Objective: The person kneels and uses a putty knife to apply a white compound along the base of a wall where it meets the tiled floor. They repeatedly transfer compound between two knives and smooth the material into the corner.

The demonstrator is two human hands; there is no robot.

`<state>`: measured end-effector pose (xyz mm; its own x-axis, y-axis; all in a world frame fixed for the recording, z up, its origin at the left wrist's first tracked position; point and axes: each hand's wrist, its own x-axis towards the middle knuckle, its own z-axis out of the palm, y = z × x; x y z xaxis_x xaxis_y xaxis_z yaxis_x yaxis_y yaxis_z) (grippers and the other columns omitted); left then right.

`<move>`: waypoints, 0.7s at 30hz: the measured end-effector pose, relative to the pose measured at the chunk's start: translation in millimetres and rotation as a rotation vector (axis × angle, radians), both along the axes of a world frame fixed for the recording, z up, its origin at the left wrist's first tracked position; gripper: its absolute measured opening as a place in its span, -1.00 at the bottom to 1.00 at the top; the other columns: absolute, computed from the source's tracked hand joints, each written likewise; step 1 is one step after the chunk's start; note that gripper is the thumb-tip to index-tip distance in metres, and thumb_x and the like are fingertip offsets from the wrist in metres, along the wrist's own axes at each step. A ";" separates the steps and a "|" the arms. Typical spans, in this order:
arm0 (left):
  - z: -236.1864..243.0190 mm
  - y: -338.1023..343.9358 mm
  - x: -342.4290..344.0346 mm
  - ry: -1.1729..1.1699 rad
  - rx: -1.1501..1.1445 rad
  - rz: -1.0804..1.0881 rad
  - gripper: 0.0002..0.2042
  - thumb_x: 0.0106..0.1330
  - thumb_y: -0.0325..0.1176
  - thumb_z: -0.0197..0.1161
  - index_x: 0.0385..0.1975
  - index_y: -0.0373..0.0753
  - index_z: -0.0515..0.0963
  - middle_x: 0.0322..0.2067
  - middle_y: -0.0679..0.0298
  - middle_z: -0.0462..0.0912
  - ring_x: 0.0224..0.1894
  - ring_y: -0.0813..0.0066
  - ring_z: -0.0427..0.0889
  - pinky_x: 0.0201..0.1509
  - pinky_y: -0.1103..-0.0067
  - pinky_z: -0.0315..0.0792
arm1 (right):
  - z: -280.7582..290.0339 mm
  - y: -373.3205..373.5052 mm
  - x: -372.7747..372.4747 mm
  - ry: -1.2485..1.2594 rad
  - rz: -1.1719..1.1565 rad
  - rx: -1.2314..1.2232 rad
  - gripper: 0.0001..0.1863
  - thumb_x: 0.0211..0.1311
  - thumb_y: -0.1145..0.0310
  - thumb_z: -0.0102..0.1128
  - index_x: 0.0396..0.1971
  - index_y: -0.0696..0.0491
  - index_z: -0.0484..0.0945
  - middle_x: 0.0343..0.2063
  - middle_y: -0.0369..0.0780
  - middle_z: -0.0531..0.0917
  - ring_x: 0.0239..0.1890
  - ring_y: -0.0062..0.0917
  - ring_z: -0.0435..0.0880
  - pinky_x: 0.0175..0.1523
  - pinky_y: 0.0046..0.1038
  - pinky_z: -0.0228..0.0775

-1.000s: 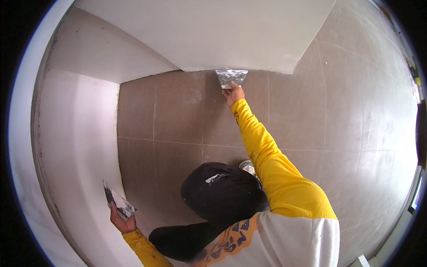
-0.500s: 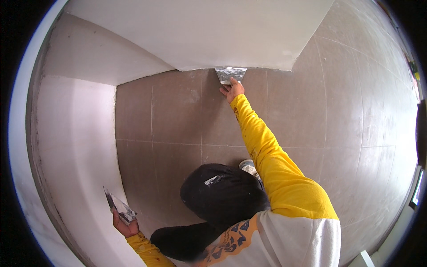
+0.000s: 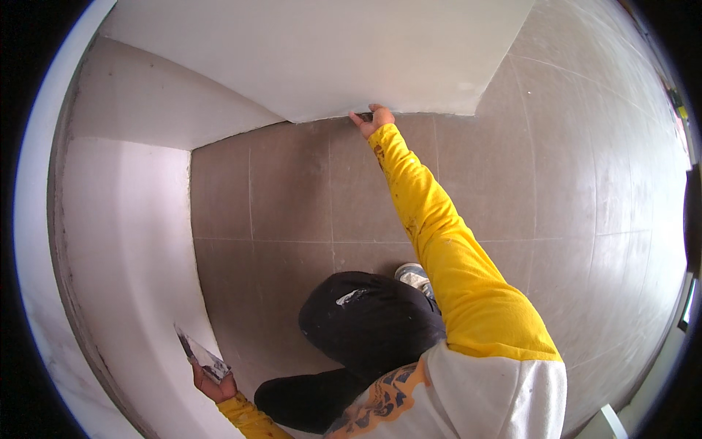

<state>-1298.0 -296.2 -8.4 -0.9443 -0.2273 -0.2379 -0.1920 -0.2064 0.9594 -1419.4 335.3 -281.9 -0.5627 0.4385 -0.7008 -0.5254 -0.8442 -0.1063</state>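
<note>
Stretched far forward, my right hand [image 3: 380,118] is closed on a putty knife [image 3: 366,115] at the foot of the pale wall [image 3: 314,58]. Only a small dark bit of that knife shows between the fingers; its blade is hidden or edge-on. At the lower left, my left hand [image 3: 218,388] grips a second, wide-bladed putty knife [image 3: 207,361] smeared with white filler. That blade points up and left, in front of the low white wall [image 3: 124,241]; whether it touches the wall I cannot tell.
Brown floor tiles [image 3: 285,197] with pale joints run between the walls and off to the right. My bent knee [image 3: 365,311] in dark trousers and a shoe [image 3: 415,276] are below my right arm. The front wall's corner [image 3: 474,113] ends right of my hand.
My right hand has moved slightly up against the wall, and its putty knife has turned so the broad blade no longer shows. The left hand and its knife have shifted slightly down and right.
</note>
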 end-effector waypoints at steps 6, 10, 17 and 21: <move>4.0 -3.9 -1.0 -0.097 0.164 -0.088 -0.57 0.26 -0.24 0.20 0.14 -0.17 0.48 0.12 0.29 0.53 0.16 0.25 0.45 0.25 0.23 0.30 | -10.5 -63.1 39.1 0.070 0.087 0.181 -0.67 0.30 0.55 -0.10 0.06 0.25 0.23 0.07 0.04 0.34 0.01 -0.10 0.48 -0.02 0.03 0.63; 1.8 -2.2 -1.2 -0.059 0.154 -0.054 -0.56 0.25 -0.22 0.21 0.14 -0.17 0.48 0.11 0.30 0.54 0.15 0.27 0.46 0.25 0.17 0.28 | -32.2 -79.1 67.0 0.073 0.102 0.165 -0.70 0.30 0.54 -0.10 0.01 0.27 0.24 0.02 0.02 0.36 -0.04 -0.10 0.51 -0.04 0.02 0.63; 3.8 2.0 -2.6 -0.072 0.129 -0.062 -0.56 0.25 -0.24 0.20 0.14 -0.18 0.48 0.11 0.28 0.55 0.14 0.30 0.48 0.25 0.24 0.31 | -60.7 -31.3 70.5 -0.016 0.015 0.219 -0.76 0.26 0.53 -0.05 -0.09 0.24 0.30 -0.16 -0.04 0.47 -0.12 -0.20 0.55 -0.10 -0.04 0.67; 4.8 -1.2 -1.7 -0.057 0.164 -0.154 -0.57 0.26 -0.24 0.20 0.14 -0.18 0.47 0.11 0.29 0.54 0.14 0.32 0.48 0.24 0.24 0.31 | -70.3 -18.7 69.9 -0.018 -0.022 0.175 -0.78 0.25 0.53 -0.04 -0.11 0.21 0.33 -0.19 -0.07 0.49 -0.15 -0.22 0.56 -0.10 -0.03 0.66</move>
<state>-1299.8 -297.5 -3.6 -0.9489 -0.0359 -0.3134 -0.2858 -0.3229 0.9023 -1349.5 316.6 -352.2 -0.5399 0.5664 -0.6227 -0.5403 -0.8004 -0.2596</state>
